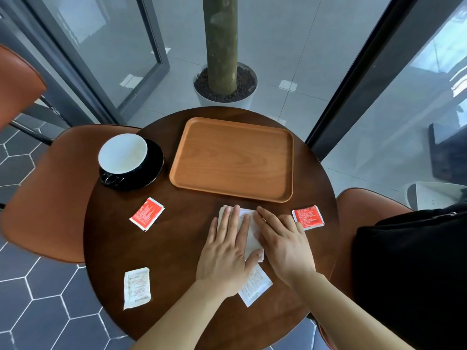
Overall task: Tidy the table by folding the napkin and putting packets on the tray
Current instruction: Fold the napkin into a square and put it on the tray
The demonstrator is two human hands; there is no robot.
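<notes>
**Napkin under both palms**

On the table [177,243], the tray [232,157] sits just beyond the napkin [249,229], whose long axis runs toward it. The left hand [227,251] and right hand [283,243] press it, fingers straight. A red packet [307,217] lies beside the right.

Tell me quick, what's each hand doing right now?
Left hand: open, pressing flat on the napkin.
Right hand: open, pressing flat on the same napkin.

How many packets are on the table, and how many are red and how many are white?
Red packets: 2
White packets: 2
Total: 4
</notes>
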